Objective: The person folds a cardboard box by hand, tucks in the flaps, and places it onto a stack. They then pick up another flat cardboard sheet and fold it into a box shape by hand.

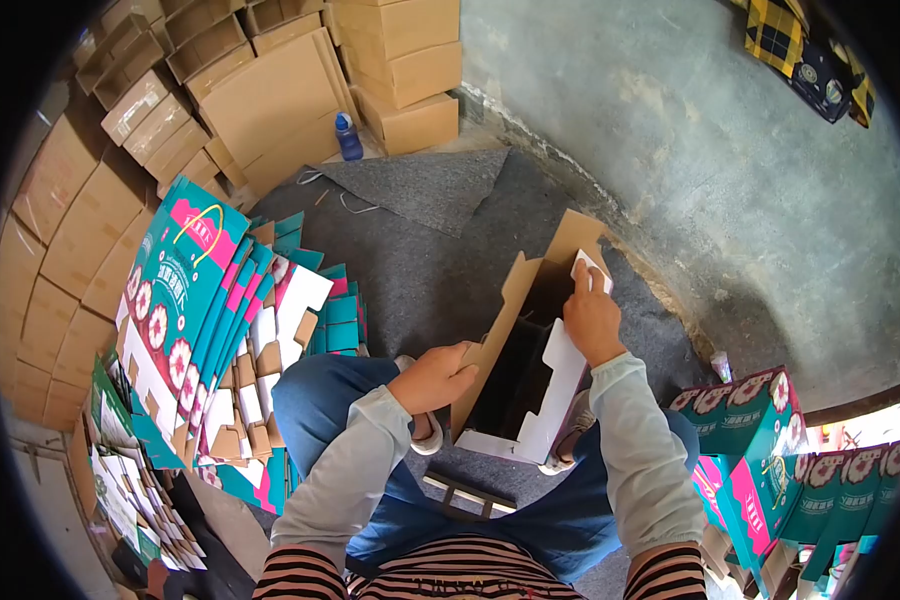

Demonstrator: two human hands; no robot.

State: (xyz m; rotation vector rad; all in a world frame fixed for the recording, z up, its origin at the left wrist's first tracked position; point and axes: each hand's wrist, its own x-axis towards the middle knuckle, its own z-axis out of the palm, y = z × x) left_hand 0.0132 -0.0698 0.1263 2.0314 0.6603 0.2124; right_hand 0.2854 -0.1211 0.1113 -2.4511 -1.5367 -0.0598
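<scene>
An open cardboard box [566, 375], brown inside with white outer faces, stands tilted between my knees, its flaps up and its inside dark. My left hand [435, 378] holds the brown left wall, fingers behind the edge and thumb in front. My right hand [591, 318] grips the white flap at the upper right edge, with the fingers bent over it. Left of my leg lies a stack of flat teal and pink printed cartons [185, 290] with a yellow cord handle on the top one.
Brown cardboard boxes [410, 75] are piled at the back and left. A blue bottle [348, 137] stands by them. A grey cloth [425, 185] lies on the floor. Teal printed boxes [760, 490] stand at the right, below the wall [690, 150].
</scene>
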